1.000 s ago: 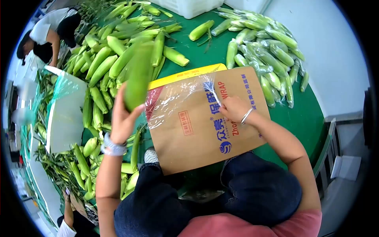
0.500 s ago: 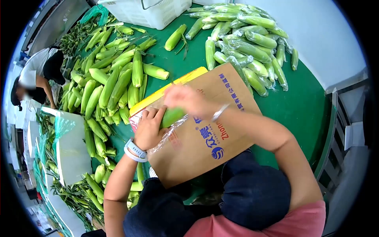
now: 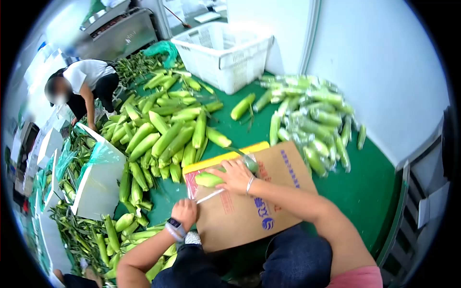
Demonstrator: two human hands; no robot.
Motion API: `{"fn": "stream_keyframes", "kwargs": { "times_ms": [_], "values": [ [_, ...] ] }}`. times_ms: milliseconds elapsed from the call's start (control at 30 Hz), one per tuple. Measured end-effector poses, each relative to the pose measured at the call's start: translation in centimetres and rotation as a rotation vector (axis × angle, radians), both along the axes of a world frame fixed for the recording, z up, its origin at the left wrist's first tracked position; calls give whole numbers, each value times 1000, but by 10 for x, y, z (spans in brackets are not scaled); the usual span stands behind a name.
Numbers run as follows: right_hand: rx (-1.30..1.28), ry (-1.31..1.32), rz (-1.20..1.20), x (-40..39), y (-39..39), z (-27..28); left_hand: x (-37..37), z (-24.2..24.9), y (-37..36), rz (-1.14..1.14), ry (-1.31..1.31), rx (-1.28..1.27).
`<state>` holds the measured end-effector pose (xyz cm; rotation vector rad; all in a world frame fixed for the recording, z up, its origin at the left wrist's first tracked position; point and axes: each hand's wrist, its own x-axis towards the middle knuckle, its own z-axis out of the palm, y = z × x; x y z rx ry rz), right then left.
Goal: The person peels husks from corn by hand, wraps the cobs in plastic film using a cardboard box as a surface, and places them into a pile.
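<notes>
A green ear of corn (image 3: 208,179) lies across the top of a flat cardboard box (image 3: 283,211) on my lap, partly hidden by my hand. My right hand (image 3: 235,176) is over it, fingers gripping its husk. Clear plastic film (image 3: 210,196) stretches from beneath the corn towards the box's left edge. There my left hand (image 3: 184,212) is closed with the film's edge at its fingers. A yellow strip (image 3: 225,157) shows along the far side of the box.
A large heap of unwrapped corn (image 3: 163,137) lies on the left of the green floor (image 3: 348,211). Corn in clear plastic (image 3: 319,120) is piled at the right. A white crate (image 3: 225,57) stands behind. Another person (image 3: 91,79) bends near a white foam box (image 3: 98,175).
My head view has tilted up, showing more of the crate. My left hand has moved off the corn to the box's left edge; my right hand has come down onto the corn.
</notes>
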<state>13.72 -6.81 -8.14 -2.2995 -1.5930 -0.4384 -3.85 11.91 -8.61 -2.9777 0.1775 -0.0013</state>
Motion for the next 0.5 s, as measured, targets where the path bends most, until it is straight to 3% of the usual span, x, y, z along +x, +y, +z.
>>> {"fn": "stream_keyframes", "kwargs": {
  "times_ms": [100, 133, 167, 233, 267, 333, 367, 400, 433, 467, 500],
  "values": [
    [-69, 148, -76, -9, -27, 4, -46, 33, 12, -18, 88, -75],
    [-74, 147, -38, -19, -38, 6, -49, 66, 8, 180, 422, -98],
    [-82, 147, 2, -30, -48, 7, -55, 75, 16, 189, 412, -108],
    [-140, 193, 107, -64, -71, 17, -70, 80, 36, -137, 454, -1225],
    [-176, 288, 154, -85, -82, 26, -71, 87, 30, -131, 436, -1248],
    [-232, 445, 251, -113, -93, 31, -64, 100, 5, -14, 803, -1722],
    [-247, 504, 301, -120, -93, 37, -56, 87, -5, 78, 1040, -1772],
    [-458, 598, 250, -117, -89, 46, -47, 69, -19, 112, 1226, -1743],
    [-469, 591, 247, -104, -80, 48, -28, 51, -35, -324, 1002, -1599],
    [-373, 404, 262, -87, -71, 43, -13, 41, -53, -718, 760, -1405],
    [-275, 222, 273, -72, -61, 36, -17, 51, -69, -569, 429, -1034]
  ]
}}
